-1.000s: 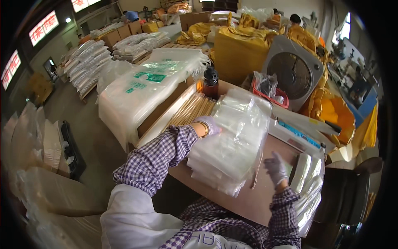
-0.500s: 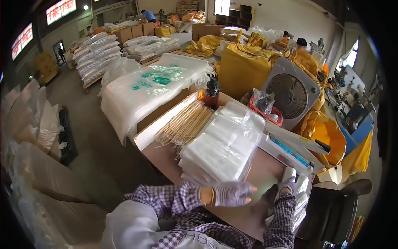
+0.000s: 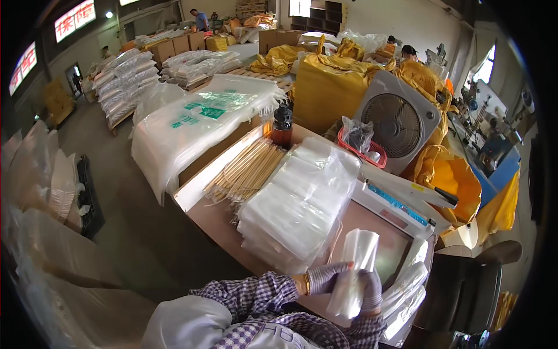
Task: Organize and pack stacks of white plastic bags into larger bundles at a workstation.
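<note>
A clear plastic bag (image 3: 361, 247), drawn together lengthwise, is held between my two gloved hands over the near part of the table. My left hand (image 3: 326, 278) grips its left side, with the thumb and fingertips against the plastic. On the other side my right hand (image 3: 371, 289) is wrapped round the lower part of the bag. Both hands wear striped gloves with bare fingertips. Just beyond my left hand lies a thick stack of flat clear bags (image 3: 299, 203). More bundled clear bags (image 3: 401, 299) lie along the table's right edge.
Thin wooden sticks (image 3: 247, 168) lie left of the stack, near a dark bottle (image 3: 282, 125). A bag sealer (image 3: 395, 206) stands right of the stack. Behind it are a red basket (image 3: 372, 156) and a box fan (image 3: 396, 122). A dark chair (image 3: 465, 291) is at the right.
My right hand has come left from the table's right side with a clear bag. My left hand, earlier stretched out above the table, has closed on the bag. The view has shifted slightly.
</note>
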Tool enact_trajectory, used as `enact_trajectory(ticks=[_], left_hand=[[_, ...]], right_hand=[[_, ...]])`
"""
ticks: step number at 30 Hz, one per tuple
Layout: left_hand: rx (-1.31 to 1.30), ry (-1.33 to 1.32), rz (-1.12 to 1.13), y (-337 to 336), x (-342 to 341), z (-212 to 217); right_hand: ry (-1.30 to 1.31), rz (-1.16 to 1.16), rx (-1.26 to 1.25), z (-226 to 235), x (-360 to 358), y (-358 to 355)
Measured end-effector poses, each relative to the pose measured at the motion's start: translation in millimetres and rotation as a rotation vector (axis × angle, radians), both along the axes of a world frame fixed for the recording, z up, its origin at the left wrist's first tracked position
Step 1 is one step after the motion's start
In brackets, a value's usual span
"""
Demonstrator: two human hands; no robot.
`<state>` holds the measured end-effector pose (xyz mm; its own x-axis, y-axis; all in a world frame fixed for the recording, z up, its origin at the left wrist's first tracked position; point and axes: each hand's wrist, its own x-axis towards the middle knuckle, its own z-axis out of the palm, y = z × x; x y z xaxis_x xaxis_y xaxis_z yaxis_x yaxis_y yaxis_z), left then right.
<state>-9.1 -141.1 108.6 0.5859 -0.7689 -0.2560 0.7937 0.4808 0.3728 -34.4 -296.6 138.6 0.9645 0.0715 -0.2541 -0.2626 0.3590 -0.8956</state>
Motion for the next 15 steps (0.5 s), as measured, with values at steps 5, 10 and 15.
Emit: enact_trajectory(ticks=[5,10,15], left_hand=[[-0.034,0.087,0.030,8.1,-17.5,-10.3],[0.272,0.048,-0.031,19.4,-19.5,-3.6],[0.505,-0.083,0.063,13.7,-16.5,-12.8]], right_hand=[[-0.571,-0.356,-1.168,19.0,-24.6,32.1],[-0.650,0.024,-1.333,46.3,-49.4,21.0],[-0.603,0.168,-1.579,37.7,-57.8,20.2]])
